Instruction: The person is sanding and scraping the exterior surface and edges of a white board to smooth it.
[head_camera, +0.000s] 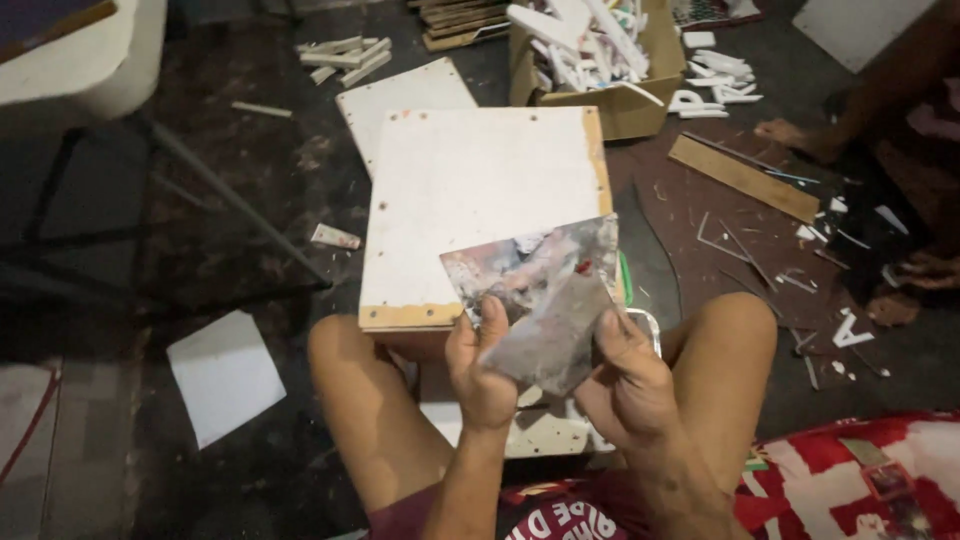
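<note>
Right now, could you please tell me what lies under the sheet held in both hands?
Under the sheet lies a white board with a wooden edge; a green strip peeks out beside it. The board's near right corner is covered.

Packages: one open brown cardboard box (625, 100) on the floor, at the far edge of the white board, rectangular, flaps up, filled with white cut pieces. One small flattened tube-like packet (335, 237), whitish with reddish marks, on the floor left of the board. Labels, signs, screens: none seen.
</note>
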